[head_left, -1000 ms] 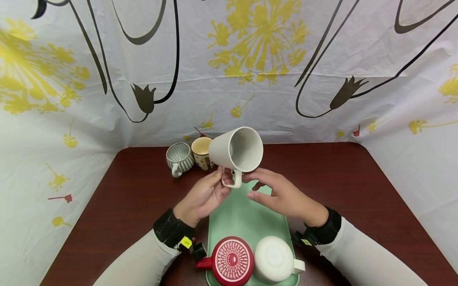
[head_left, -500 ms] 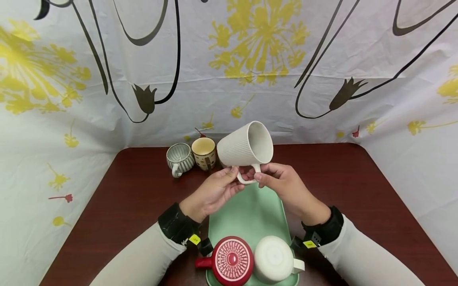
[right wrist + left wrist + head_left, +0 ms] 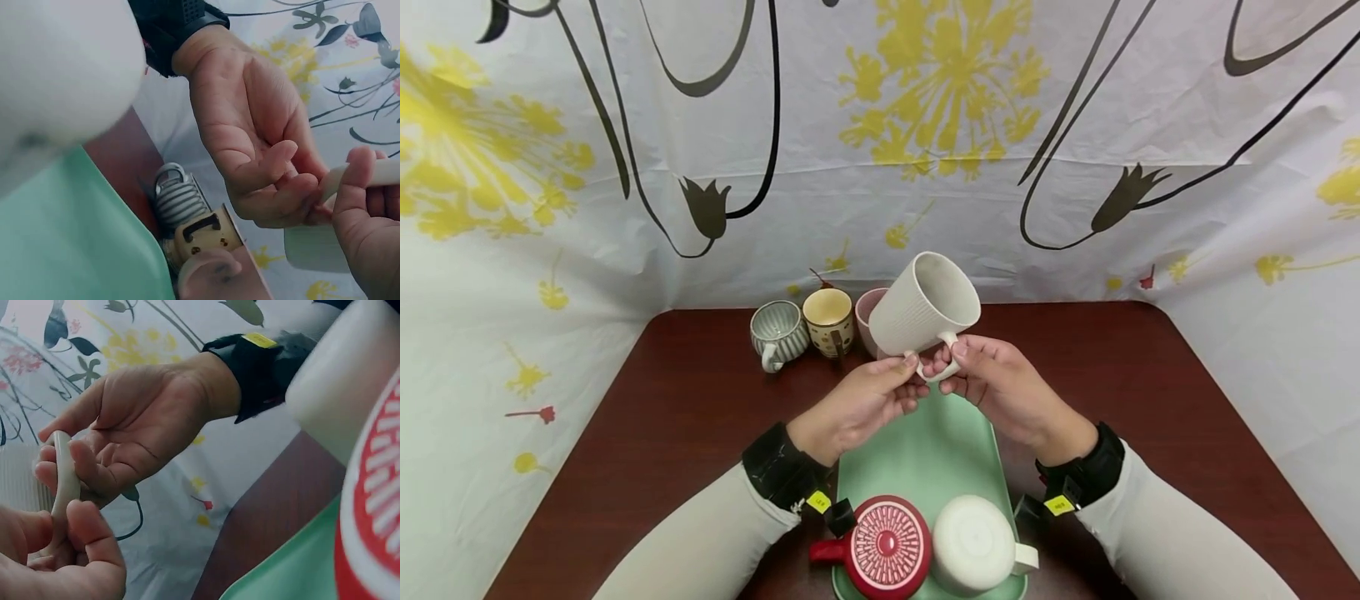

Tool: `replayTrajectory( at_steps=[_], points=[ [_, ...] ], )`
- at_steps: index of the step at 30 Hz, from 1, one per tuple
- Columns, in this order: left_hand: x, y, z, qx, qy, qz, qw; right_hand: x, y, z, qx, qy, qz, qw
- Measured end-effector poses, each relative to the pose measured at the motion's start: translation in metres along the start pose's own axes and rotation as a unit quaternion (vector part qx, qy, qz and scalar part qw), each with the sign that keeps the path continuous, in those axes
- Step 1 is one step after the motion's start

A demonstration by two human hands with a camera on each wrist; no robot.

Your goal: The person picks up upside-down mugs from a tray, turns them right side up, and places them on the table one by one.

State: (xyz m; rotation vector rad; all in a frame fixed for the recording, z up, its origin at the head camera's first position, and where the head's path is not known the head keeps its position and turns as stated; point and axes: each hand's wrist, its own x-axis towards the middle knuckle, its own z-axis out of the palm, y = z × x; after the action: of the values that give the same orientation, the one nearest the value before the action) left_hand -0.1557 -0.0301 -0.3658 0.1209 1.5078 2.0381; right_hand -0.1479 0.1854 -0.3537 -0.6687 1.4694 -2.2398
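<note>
Two hands on one mug. From your head view, the ribbed white mug (image 3: 923, 304) rides just above and beyond both hands, tipped so its mouth faces up and away to your right, long axis slanting from lower left to upper right, handle pointing down at you. Your right hand (image 3: 1003, 390) has fingers curled round that handle; your left hand (image 3: 861, 404) pinches its lower end with the fingertips. Both are equally close, meeting at the handle over the far end of the green tray (image 3: 917, 454). Behind your left hand sit a grey ribbed cup (image 3: 776, 332), a dotted cup (image 3: 828, 320) and a pink cup (image 3: 868, 315); near your wrists, a red mug (image 3: 883, 547) and a white mug (image 3: 973, 543), both upside down.

Left wrist view: the handle (image 3: 64, 481) runs upright between your two hands, your right hand's fingers (image 3: 94, 472) hooked through it.

Right wrist view: your left hand (image 3: 262, 140) nips the handle's end, the mug body (image 3: 315, 247) hanging below, blurred.
</note>
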Motion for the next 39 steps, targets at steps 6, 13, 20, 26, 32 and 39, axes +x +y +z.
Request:
replayTrajectory(
  at_steps=[6,13,20,26,32,39],
  points=[
    [-0.005,0.001,-0.015,0.156,-0.012,0.0,0.9877,-0.004,0.006,-0.006,-0.031,0.03,0.022,0.999],
    [-0.023,-0.003,-0.036,0.335,0.05,0.072,0.9382,-0.012,0.008,-0.013,-0.081,0.068,0.026,0.994],
    [-0.041,-0.016,-0.053,0.454,0.105,0.074,0.8816,-0.02,0.009,-0.019,-0.089,0.082,0.012,0.993],
    [-0.047,-0.025,-0.059,0.508,0.132,0.083,0.8473,-0.022,0.01,-0.026,-0.106,0.126,0.008,0.986],
    [-0.048,-0.029,-0.062,0.559,0.162,0.077,0.8097,-0.02,0.014,-0.034,-0.134,0.155,0.029,0.978],
    [-0.047,-0.033,-0.065,0.585,0.165,0.067,0.7912,-0.008,0.024,-0.041,-0.15,0.194,0.066,0.967]
  ],
)
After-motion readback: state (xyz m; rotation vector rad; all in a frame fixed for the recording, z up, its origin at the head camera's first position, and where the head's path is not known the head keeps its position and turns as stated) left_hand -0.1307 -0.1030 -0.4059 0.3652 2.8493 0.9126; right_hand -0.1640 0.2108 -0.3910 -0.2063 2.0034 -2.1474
